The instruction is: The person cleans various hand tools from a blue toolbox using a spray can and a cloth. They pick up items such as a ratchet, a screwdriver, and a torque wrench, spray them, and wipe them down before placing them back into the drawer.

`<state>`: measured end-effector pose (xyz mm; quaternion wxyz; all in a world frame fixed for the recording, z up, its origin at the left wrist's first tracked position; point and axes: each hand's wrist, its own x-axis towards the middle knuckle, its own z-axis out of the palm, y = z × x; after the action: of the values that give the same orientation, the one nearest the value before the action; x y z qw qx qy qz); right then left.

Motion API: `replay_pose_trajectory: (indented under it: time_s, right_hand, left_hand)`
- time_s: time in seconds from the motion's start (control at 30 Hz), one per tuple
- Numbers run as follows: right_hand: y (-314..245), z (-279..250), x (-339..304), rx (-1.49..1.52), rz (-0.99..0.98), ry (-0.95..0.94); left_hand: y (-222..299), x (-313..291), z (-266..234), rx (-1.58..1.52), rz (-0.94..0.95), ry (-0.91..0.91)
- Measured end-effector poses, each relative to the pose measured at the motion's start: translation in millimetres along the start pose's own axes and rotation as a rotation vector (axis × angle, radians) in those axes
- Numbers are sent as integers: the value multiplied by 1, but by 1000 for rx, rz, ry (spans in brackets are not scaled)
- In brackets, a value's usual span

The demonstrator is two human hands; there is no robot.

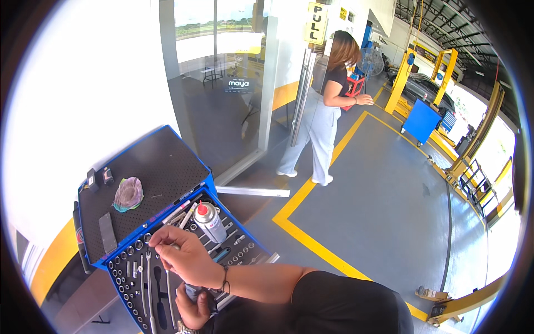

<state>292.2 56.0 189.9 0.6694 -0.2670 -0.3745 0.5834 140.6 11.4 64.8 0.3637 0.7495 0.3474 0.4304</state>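
My right hand (188, 255) hangs over the open drawer of a blue tool trolley (167, 139), its fingers curled together. A small metallic bit shows at those fingers, too little of it to name. Just below, my left hand (193, 312) is closed round a dark grey, rounded object (193, 290), mostly hidden by both hands. Beneath them the drawer's black tray (129, 295) holds several sockets, wrenches (149, 289) and a ratchet-shaped slot. Beside my right wrist a spray can (210, 221) with a red cap stands upright on the tools.
On the trolley's perforated top lie a crumpled rag (128, 195), a dark flat block (108, 234) and two small boxes (100, 178). A person (334, 83) walks past the glass door (222, 111). Yellow lift posts (400, 83) and a blue cabinet (421, 121) stand farther right.
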Motion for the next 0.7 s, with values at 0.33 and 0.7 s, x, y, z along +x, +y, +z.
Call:
replay_pose_trajectory:
  time_s: [0.33, 0.7]
  right_hand:
    - [-12, -10, 16, 505, 251, -503]
    - [-51, -17, 25, 542, 46, -479]
  left_hand:
    - [-24, -11, -15, -1237, -324, -524]
    - [-24, -30, -15, -1427, -575, -383]
